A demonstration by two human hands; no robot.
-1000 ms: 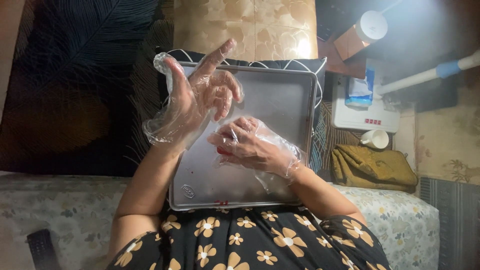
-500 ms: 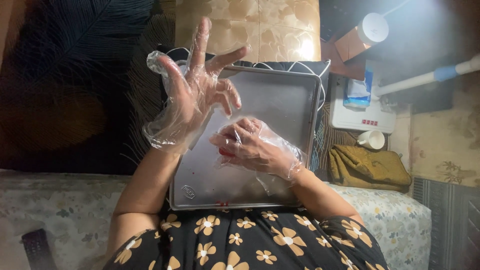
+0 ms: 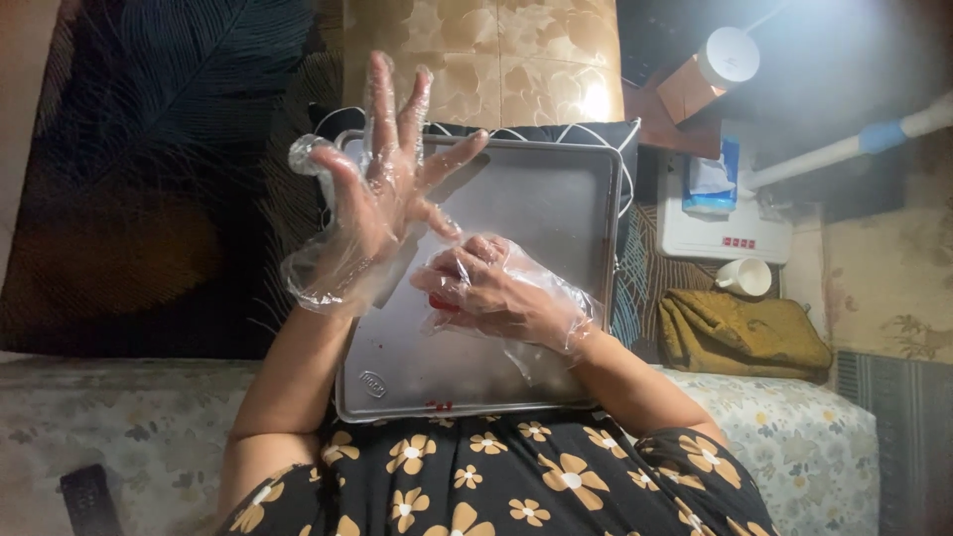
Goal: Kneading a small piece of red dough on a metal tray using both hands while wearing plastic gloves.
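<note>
The metal tray [image 3: 556, 208] lies across the lap, its rim near the cushion above and the dress [image 3: 496, 476] below, with bare surface open at its right. The left hand [image 3: 382, 189] is raised over the tray's left edge, fingers spread inside a loose plastic glove [image 3: 328, 268]. The right hand [image 3: 496, 293], also gloved, pinches the left little finger's glove tip.

head view | looks steeply down | close over metal tray [image 3: 556, 199]

A flowered bed [image 3: 794, 447] carries a metal tray [image 3: 556, 199] partly on a dark pillow [image 3: 536, 132].
</note>
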